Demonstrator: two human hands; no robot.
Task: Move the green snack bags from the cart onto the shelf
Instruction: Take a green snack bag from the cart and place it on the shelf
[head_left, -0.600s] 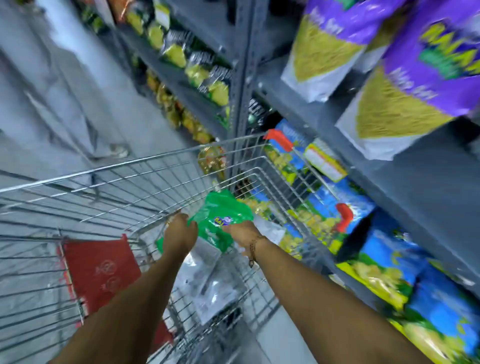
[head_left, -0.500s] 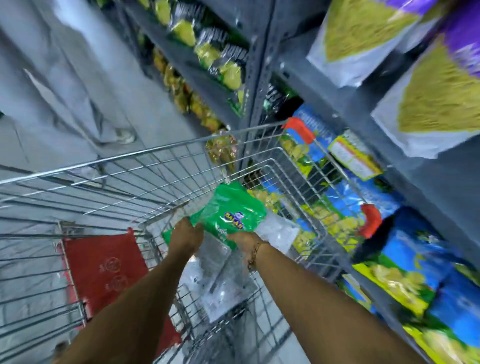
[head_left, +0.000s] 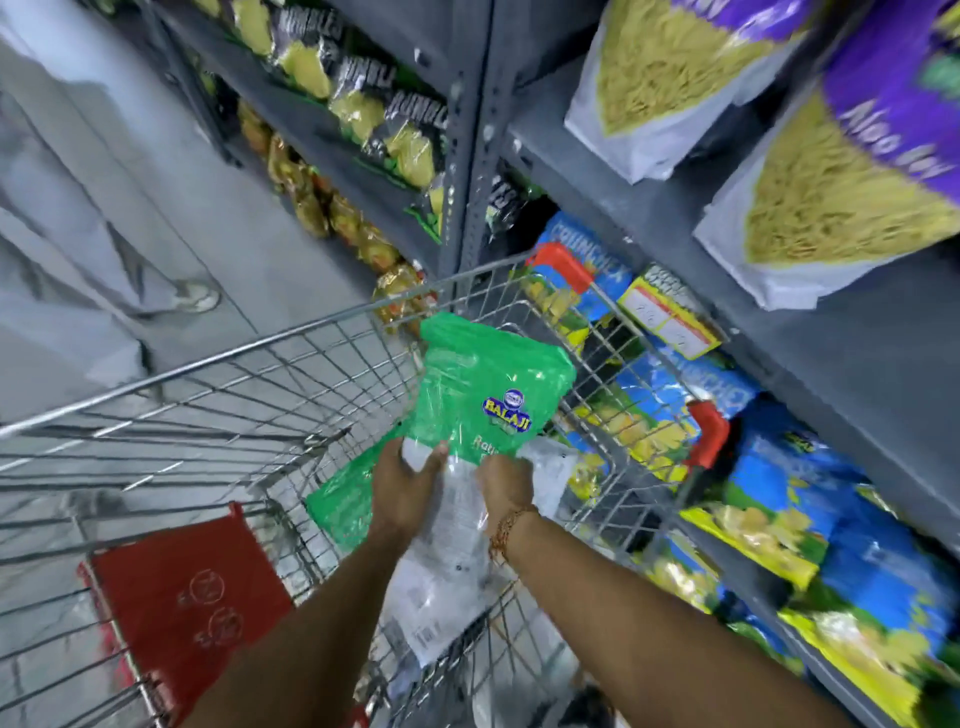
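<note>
Green snack bag (head_left: 488, 395), glossy plastic, blue-yellow "BALAJI" logo facing up, held upright-tilted above the wire cart (head_left: 291, 343) near its right side, lower edge clear. Second green bag (head_left: 337, 506) lower left of it, inside the cart, partly hidden. Grey metal shelf (head_left: 852, 374) just right of the cart.

Both forearms are bare, no sleeves showing. The right hand (head_left: 505, 480) has a thin reddish-orange thread band (head_left: 506, 535) tied at the wrist; the left hand (head_left: 402, 491) wears nothing.
</note>
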